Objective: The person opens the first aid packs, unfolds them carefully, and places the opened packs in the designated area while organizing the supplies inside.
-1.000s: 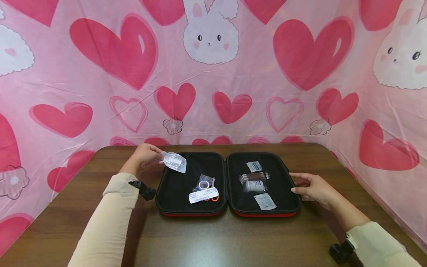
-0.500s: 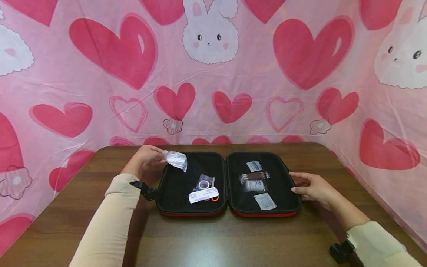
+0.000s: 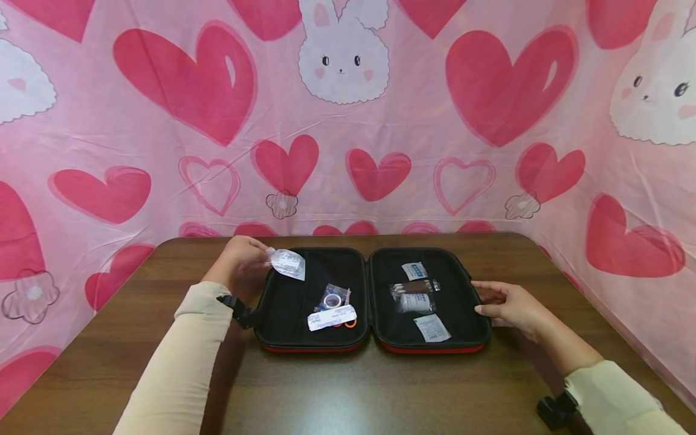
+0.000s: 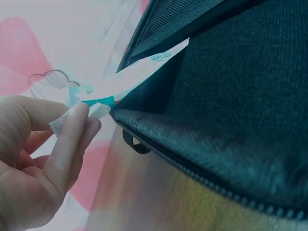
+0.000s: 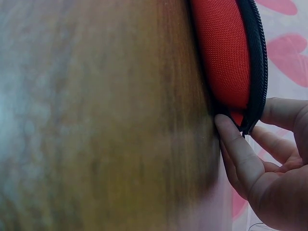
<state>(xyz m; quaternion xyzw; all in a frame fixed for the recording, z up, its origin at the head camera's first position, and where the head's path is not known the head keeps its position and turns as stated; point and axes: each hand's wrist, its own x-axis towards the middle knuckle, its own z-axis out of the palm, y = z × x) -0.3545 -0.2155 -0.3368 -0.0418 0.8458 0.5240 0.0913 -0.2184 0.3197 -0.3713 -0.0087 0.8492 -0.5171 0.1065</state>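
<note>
My left hand (image 3: pixel 243 257) pinches a white printed packet (image 3: pixel 288 264) by its end, between thumb and fingers. The packet slants over the far left corner of an open zip case (image 3: pixel 283 323), black inside and red outside. In the left wrist view the packet (image 4: pixel 139 74) shows a blue-green part near the fingertips. At the case's right side, my right hand (image 3: pixel 513 309) grips the edge, thumb on one side and fingers on the other. The right wrist view shows the red shell (image 5: pixel 224 53) and black zip by those fingers.
In the left half lie a tape roll (image 3: pixel 332 301), a long white packet (image 3: pixel 331 318) and orange scissor-like loops (image 3: pixel 350 324). The right half holds wrapped swabs (image 3: pixel 414 287), a wrapped white roll (image 3: pixel 415 302) and two sachets (image 3: pixel 432 328). The case rests on a wooden table (image 3: pixel 348 393).
My left hand has shifted slightly right, and the packet in it has tilted a little. The right hand and the case hold still.
</note>
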